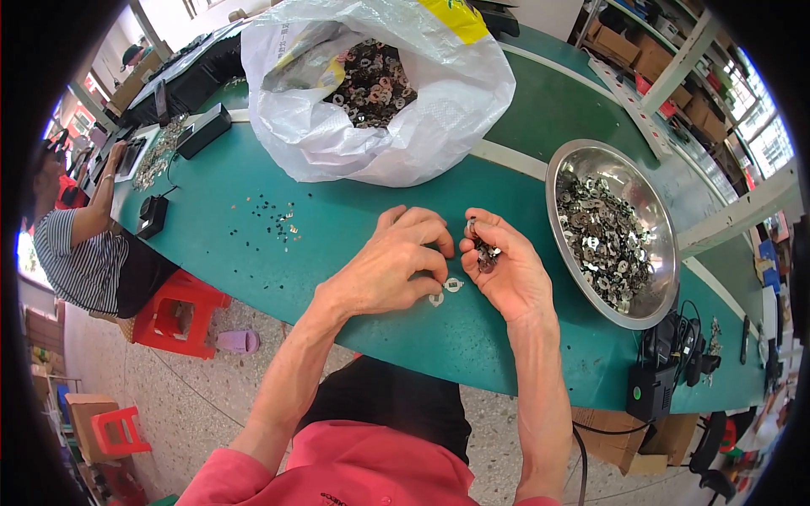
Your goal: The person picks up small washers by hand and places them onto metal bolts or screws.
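Observation:
My right hand (516,271) is cupped palm-up around a small pile of flat metal parts (485,253), its thumb and fingers closed over them. To its left, above the green table, my left hand (390,263) is turned knuckles-up with its fingers curled in. Whatever its fingertips hold, if anything, is hidden behind them. Two silvery ring-shaped metal pieces (453,285) lie on the table by my left thumb, between the hands. Right of my right hand stands a steel bowl (574,270) filled with many similar parts (603,236).
An open white woven sack (287,135) of metal parts stands beyond my hands. Small dark bits (274,221) are scattered on the green table (337,211) to the left. A black box (650,392) with cables is at the right edge. A person (76,228) works at far left near a red stool (173,316).

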`<move>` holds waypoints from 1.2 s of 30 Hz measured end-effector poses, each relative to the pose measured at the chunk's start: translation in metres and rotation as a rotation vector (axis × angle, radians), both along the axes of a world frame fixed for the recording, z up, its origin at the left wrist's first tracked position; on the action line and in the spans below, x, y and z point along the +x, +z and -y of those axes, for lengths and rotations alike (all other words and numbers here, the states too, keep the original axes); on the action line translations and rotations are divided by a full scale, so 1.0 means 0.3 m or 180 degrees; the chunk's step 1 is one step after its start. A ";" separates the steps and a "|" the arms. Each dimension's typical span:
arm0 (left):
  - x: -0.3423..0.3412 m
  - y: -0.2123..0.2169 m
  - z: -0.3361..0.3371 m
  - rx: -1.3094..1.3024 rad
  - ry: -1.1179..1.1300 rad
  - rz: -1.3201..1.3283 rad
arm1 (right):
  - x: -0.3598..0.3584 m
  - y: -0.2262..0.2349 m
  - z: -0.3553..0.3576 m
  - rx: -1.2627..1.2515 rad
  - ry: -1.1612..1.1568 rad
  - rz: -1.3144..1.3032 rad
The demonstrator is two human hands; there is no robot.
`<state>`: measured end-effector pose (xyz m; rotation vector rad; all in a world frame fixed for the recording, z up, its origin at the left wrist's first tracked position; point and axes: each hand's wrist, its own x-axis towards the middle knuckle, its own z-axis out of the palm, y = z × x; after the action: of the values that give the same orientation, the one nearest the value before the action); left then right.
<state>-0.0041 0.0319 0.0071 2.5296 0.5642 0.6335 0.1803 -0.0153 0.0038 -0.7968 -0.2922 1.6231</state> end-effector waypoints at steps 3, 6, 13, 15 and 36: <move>0.004 -0.006 -0.009 -0.0073 0.0004 0.0231 | -0.003 0.000 0.003 0.0052 0.0028 0.0129; 0.007 0.009 -0.019 -0.0312 0.0152 0.0743 | -0.009 0.004 0.006 0.0078 0.0060 0.0206; 0.018 0.011 -0.006 -0.0800 0.0635 0.1722 | -0.033 -0.002 0.010 0.0196 0.0341 0.0413; 0.023 0.008 -0.004 -0.0907 0.0626 0.1847 | -0.037 -0.007 0.011 0.0251 0.0485 0.0432; 0.040 0.000 -0.006 -0.0695 0.0499 0.1740 | -0.046 -0.029 0.001 0.0127 0.0538 -0.0045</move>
<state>0.0078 0.0338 0.0071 2.0005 0.5900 1.1964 0.1665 -0.0157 -0.0049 -0.7461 -0.3894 1.7747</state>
